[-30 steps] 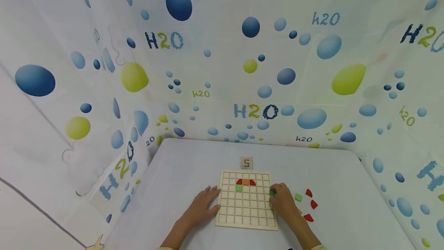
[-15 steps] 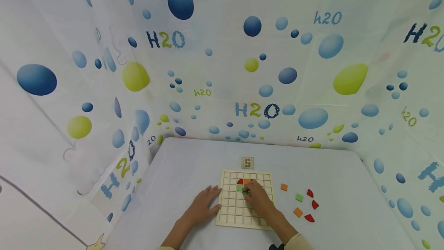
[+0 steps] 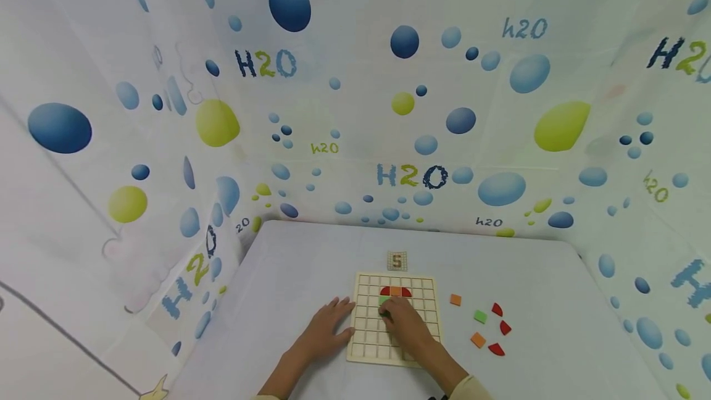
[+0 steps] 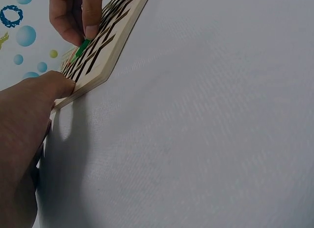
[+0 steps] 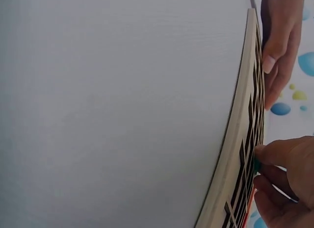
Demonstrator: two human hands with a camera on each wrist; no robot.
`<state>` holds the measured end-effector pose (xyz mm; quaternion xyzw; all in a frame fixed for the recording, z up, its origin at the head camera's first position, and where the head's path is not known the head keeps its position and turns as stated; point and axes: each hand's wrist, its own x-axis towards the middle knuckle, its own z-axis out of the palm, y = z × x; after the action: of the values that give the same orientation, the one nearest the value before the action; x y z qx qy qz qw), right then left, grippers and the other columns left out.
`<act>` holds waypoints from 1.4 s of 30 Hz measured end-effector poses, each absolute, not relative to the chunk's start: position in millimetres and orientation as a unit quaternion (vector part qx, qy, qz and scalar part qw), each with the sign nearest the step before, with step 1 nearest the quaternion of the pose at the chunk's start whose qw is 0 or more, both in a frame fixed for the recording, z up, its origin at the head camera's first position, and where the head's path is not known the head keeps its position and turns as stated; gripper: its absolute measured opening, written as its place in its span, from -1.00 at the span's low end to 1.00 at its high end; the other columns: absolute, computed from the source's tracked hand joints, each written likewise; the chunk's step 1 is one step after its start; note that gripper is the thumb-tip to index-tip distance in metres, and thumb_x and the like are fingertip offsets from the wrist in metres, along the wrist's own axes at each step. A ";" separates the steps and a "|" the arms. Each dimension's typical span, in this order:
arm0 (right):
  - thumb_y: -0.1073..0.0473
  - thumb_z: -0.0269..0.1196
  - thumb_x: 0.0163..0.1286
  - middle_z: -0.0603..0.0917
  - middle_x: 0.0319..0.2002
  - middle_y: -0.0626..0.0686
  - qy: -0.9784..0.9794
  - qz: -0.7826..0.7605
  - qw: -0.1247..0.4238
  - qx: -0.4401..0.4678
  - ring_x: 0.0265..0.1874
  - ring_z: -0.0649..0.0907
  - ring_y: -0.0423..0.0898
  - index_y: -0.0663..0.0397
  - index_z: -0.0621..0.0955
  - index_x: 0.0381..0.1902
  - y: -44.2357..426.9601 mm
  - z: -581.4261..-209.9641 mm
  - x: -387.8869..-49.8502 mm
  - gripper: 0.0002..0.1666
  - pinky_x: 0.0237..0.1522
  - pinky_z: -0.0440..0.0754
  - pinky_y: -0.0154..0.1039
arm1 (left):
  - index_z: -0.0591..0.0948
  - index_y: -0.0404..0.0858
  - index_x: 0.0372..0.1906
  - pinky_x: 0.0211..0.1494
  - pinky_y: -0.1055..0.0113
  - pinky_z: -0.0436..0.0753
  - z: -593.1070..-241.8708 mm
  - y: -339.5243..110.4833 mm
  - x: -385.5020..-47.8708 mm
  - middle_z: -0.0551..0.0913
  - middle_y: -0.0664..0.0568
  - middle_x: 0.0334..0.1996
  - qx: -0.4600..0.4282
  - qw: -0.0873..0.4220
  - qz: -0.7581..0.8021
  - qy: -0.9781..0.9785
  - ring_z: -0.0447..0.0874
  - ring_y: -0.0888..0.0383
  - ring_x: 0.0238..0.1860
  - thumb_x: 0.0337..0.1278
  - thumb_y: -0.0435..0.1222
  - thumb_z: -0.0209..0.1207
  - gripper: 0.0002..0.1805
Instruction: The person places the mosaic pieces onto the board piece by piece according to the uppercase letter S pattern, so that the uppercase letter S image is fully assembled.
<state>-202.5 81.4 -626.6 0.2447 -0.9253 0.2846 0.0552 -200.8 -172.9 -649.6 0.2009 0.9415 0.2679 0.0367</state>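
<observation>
tile [image 4: 83, 47] partly visible in right hand [image 3: 405, 323]

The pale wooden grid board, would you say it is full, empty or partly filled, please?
Partly filled: an orange square tile sits between two red quarter-circle tiles on the board, which otherwise looks mostly bare where visible.

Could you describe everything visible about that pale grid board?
The pale, square board looks wooden, its grid of cells framed by a plain border. It lies flat on the white table. Two red quarter-round pieces flank an orange square piece on it, with a light green piece nearer the person. The left hand touches its left edge; the right hand pinches a dark green piece over it.
</observation>
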 end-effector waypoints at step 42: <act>0.35 0.44 0.36 0.73 -0.20 0.00 -0.935 0.253 0.153 0.196 -0.17 0.71 -0.05 0.16 0.80 -0.17 75.7 -629.7 -197.4 -0.89 -0.11 0.79 -0.17 | 0.45 -0.17 0.54 0.61 -0.29 0.27 -644.8 -171.0 -195.8 0.44 -0.16 0.54 0.205 0.020 0.272 0.940 0.26 -0.28 0.60 0.47 -0.01 0.19 -0.34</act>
<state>-197.4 75.7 -629.7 0.1958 -0.9350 0.2529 0.1533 -195.8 -171.0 -644.8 0.2053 0.9400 0.2717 0.0203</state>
